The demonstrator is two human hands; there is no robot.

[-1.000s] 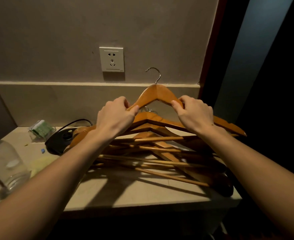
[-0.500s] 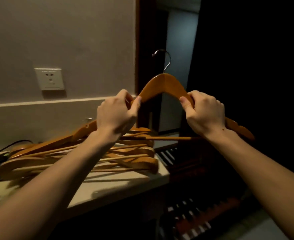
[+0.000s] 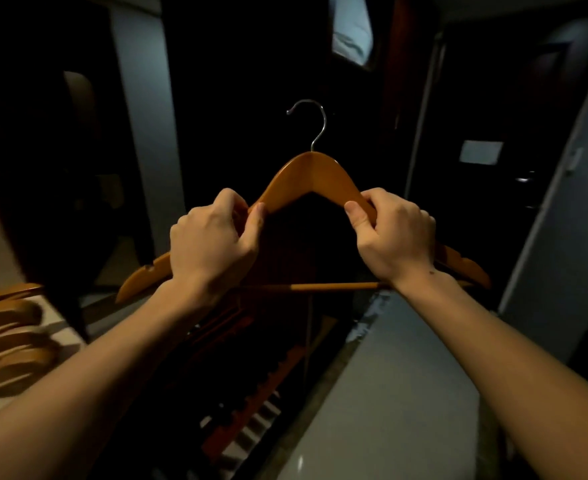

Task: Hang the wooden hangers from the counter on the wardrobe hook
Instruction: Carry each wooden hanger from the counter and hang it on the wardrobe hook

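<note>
I hold one wooden hanger (image 3: 311,178) upright in the air in front of a dark wardrobe opening. Its metal hook (image 3: 315,123) points up and curls left. My left hand (image 3: 213,240) grips its left shoulder and my right hand (image 3: 392,233) grips its right shoulder. The crossbar (image 3: 320,287) runs below my wrists. Several more wooden hangers (image 3: 8,341) lie piled on the pale counter (image 3: 57,320) at the far left edge. No wardrobe hook shows in the darkness.
A slatted wooden rack (image 3: 251,403) sits low in the dark space below the hanger. Pale floor (image 3: 382,393) stretches to the lower right. A dark door with a handle (image 3: 524,180) stands at the right, with a grey wall (image 3: 569,237) beside it.
I have turned right, away from the counter. The hanger, still in both hands, has come off the pile and now faces the dark wardrobe; the socket and wall are out of view.
</note>
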